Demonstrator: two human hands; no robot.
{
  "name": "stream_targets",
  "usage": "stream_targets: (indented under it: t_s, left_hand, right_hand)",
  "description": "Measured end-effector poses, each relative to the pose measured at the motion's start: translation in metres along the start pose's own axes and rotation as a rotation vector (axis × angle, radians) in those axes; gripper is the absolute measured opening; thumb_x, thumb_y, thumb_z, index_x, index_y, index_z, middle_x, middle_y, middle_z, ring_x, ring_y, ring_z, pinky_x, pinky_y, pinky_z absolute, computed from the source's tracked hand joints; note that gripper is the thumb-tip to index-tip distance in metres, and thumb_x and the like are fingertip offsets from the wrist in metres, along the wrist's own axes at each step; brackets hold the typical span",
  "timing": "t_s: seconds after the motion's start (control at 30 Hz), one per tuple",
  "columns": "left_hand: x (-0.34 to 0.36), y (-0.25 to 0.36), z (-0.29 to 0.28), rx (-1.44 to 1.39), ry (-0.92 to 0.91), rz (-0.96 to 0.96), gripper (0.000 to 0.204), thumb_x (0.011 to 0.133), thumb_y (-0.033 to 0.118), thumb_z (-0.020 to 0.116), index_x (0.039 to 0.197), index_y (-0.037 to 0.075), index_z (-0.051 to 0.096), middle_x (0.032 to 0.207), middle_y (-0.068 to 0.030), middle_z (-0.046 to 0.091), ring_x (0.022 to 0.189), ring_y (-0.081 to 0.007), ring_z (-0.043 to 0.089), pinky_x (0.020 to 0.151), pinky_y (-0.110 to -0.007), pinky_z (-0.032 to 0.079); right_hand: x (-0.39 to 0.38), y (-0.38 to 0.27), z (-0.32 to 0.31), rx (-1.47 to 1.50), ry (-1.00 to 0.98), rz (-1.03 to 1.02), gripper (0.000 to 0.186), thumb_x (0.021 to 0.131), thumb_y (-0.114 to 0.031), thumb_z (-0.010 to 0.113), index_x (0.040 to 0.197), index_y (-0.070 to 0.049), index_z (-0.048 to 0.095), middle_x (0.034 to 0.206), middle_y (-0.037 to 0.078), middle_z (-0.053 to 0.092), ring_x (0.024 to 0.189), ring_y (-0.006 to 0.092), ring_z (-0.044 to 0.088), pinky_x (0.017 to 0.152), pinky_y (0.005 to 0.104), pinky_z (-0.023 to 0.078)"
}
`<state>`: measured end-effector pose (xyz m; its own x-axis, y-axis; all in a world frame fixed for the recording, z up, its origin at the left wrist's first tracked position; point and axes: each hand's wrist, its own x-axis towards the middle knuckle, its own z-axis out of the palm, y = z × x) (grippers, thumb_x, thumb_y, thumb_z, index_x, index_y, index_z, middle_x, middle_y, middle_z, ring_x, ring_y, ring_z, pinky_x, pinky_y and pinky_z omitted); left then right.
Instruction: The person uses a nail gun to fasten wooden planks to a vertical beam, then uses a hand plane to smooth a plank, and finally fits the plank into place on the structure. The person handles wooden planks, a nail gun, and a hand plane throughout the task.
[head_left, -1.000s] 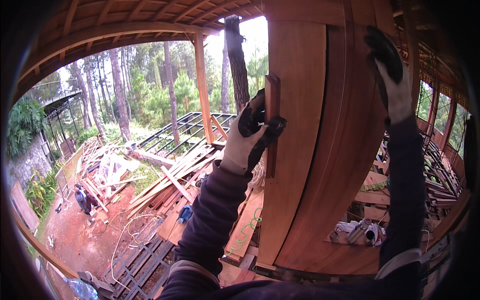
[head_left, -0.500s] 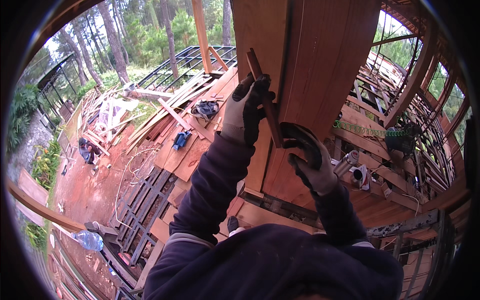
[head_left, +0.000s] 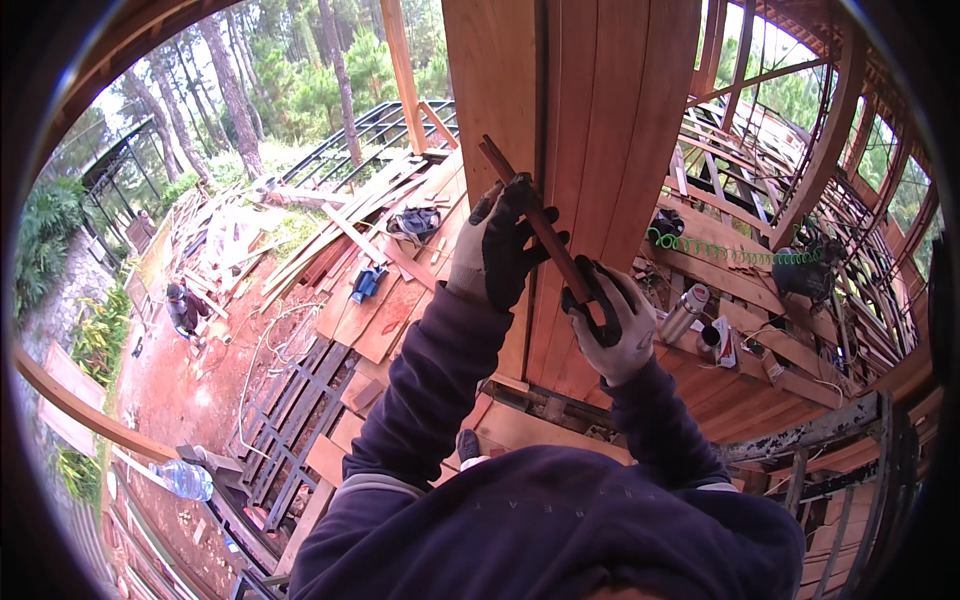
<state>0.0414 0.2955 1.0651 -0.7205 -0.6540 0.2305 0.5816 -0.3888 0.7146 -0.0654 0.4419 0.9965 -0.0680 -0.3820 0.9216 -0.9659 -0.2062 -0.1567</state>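
A narrow reddish-brown wooden strip [head_left: 552, 238] slants in front of me, its upper end pointing left. My left hand [head_left: 497, 243], in a light glove with dark palm and fingers, is closed round its middle. Around the strip's lower end curl the fingers of my right hand [head_left: 615, 325], gloved alike. Just behind the strip stands a tall surface of wooden boards [head_left: 625, 120], with a dark vertical gap near its left side. The strip hides part of that gap; I cannot tell whether it touches the boards.
Loose planks [head_left: 345, 235] lie in piles at the left, near a blue tool [head_left: 368, 284]. A steel flask [head_left: 686, 313] and dark cup [head_left: 709, 338] stand at the right, below a green coiled hose [head_left: 720, 245]. A person [head_left: 186, 308] crouches on the ground far left.
My right hand has closed on the strip's lower end, where its fingers were apart before. The strip is tilted more, its lower end further right. My view has shifted slightly.
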Motion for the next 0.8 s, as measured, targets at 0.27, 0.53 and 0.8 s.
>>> stream_targets:
  t_s: [0.27,0.53,0.8]
  left_hand:
    - [0.008,0.022,0.002,0.125,-0.005,0.042,0.061,0.095,0.04,0.057,0.143,0.012,0.03,0.127,-0.0197,0.046,0.111,-0.0388,0.059,0.089,-0.052,0.054]
    - [0.037,0.027,-0.025,0.119,-0.084,0.116,0.054,0.096,0.031,0.061,0.141,0.017,0.034,0.121,-0.0139,0.049,0.104,-0.0336,0.064,0.081,-0.048,0.058]
    - [0.035,0.023,-0.048,0.067,-0.016,0.079,0.049,0.097,0.031,0.057,0.138,0.014,0.036,0.12,-0.0143,0.05,0.105,-0.0361,0.064,0.079,-0.047,0.059]
  right_hand:
    - [0.009,0.014,-0.001,-0.047,0.025,-0.014,0.06,0.069,-0.006,0.075,0.125,-0.002,0.052,0.114,0.021,0.063,0.095,0.0388,0.066,0.082,0.0441,0.055]
    - [0.014,0.025,0.008,0.062,-0.012,0.086,0.059,0.068,-0.006,0.075,0.123,-0.001,0.054,0.112,0.022,0.063,0.093,0.0375,0.066,0.078,0.0432,0.055]
    - [0.018,0.024,0.017,0.064,-0.096,0.097,0.054,0.071,-0.006,0.072,0.122,0.0,0.054,0.111,0.02,0.063,0.092,0.0378,0.065,0.08,0.0435,0.054]
